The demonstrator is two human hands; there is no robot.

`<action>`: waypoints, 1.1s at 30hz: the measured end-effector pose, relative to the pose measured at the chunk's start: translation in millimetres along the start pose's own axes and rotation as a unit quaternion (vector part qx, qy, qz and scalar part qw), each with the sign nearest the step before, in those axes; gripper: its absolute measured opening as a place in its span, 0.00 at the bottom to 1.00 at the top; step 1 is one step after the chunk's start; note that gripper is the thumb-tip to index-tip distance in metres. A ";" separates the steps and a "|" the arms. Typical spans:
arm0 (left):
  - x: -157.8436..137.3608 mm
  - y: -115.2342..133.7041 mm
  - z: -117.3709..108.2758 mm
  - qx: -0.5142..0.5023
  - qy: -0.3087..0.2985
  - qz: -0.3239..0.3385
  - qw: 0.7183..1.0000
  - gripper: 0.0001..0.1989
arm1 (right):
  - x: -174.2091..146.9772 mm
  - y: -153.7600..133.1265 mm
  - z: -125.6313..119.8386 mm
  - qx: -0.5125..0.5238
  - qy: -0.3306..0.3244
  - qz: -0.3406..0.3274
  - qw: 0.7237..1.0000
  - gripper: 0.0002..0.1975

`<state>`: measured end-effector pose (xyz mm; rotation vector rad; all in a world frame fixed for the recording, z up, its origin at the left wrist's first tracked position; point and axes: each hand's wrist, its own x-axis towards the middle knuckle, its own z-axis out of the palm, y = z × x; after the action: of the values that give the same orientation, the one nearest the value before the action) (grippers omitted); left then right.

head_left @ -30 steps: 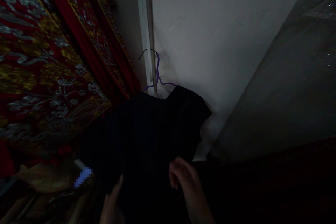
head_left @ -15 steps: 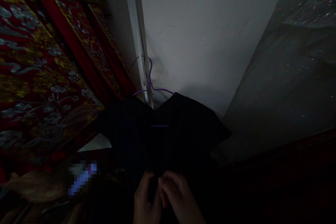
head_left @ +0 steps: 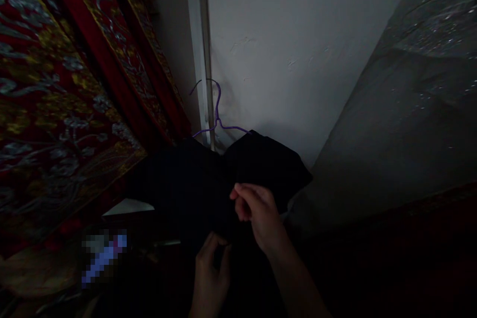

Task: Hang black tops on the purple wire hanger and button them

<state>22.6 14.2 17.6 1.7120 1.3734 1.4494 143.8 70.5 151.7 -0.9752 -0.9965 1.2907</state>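
A dark short-sleeved garment [head_left: 272, 159] hangs from a purple wire hanger [head_left: 218, 104] in front of me. My left hand [head_left: 214, 268] is low on its front, thumb and fingers pinched on the dark cloth. Higher and to the right, my right hand [head_left: 257, 208] is raised before the garment's chest, with fingertips pressed together. Whatever it pinches, if anything, is too small and dim to make out. Much detail of the cloth is lost in the darkness.
Red cloth with gold and silver embroidery [head_left: 74, 84] hangs at the left. A pale upright strip [head_left: 197, 35] runs along the white wall [head_left: 298, 20] behind the hanger. Translucent sheeting [head_left: 410, 109] covers the right side. A blurred blue item [head_left: 104, 261] lies lower left.
My right hand has moved up and away from my left hand, its fingertips still together. My left hand stays low at the garment. The garment's neck opening now looks more closed.
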 end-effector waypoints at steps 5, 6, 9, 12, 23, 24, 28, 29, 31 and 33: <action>3.9 -2.3 9.5 -0.002 -0.032 -0.021 0.999 0.09 | 26.8 -39.2 20.4 0.026 0.017 -0.070 0.997 0.15; 6.0 -1.9 9.5 -0.001 -0.043 -0.024 0.999 0.09 | 27.1 -40.8 22.9 0.026 0.019 -0.076 0.997 0.15; 13.9 -2.1 5.6 0.017 -0.077 -0.027 0.997 0.07 | 22.7 -38.5 25.2 0.008 0.013 -0.082 0.997 0.16; 24.1 0.4 -4.5 0.042 -0.119 -0.028 0.992 0.06 | 16.3 -36.9 23.3 -0.027 -0.015 -0.097 0.995 0.16; 121.1 108.6 -70.3 0.061 0.030 0.251 0.966 0.13 | 2.4 -37.0 23.3 -0.102 -0.088 -0.156 0.978 0.15; 127.9 114.0 -71.6 0.074 0.017 0.268 0.960 0.10 | 2.4 -37.3 22.4 -0.105 -0.090 -0.167 0.976 0.15; 139.3 120.1 -68.7 0.121 0.032 0.321 0.939 0.04 | 8.8 -35.4 20.1 -0.133 -0.083 -0.199 0.967 0.15; 139.4 120.4 -68.1 0.129 0.048 0.334 0.933 0.04 | 12.0 -32.1 20.4 -0.141 -0.077 -0.202 0.966 0.15; 139.2 121.6 -70.3 0.136 0.092 0.349 0.922 0.04 | 19.1 -20.5 21.3 -0.160 -0.059 -0.201 0.965 0.15; 141.0 122.6 -79.2 0.132 0.160 0.340 0.917 0.03 | 24.7 -2.9 21.2 -0.175 -0.041 -0.173 0.968 0.15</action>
<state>-17.0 80.2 205.4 2.3638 1.2225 2.0656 124.9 95.4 161.4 -0.9610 -1.4240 0.8850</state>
